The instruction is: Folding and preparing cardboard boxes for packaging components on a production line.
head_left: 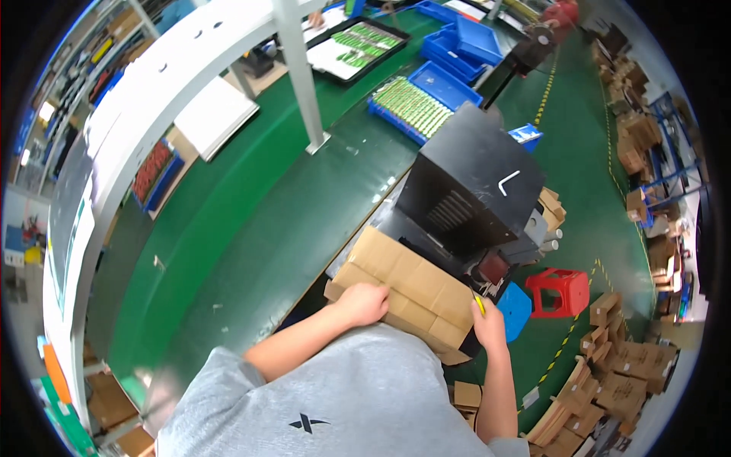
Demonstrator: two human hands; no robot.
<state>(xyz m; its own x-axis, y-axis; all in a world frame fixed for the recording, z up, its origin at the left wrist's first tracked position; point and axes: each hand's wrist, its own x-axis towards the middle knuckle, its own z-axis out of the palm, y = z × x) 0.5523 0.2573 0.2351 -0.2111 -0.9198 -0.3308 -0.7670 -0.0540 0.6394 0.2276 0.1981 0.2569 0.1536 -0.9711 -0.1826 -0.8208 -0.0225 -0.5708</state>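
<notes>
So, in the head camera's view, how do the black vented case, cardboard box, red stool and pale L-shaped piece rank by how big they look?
1. Black vented case and cardboard box: unranked; they look close, and the left hand covers some of the box.
2. Red stool.
3. Pale L-shaped piece.

The cardboard box [403, 278] looks matt and papery (its top faintly creased), while the boxy black housing [476, 156] resembles smooth painted metal. The red stool [576, 288] and stacked blue trays [478, 42] appear smooth plastic; the grey shirt [343, 381] is matt cloth.
</notes>
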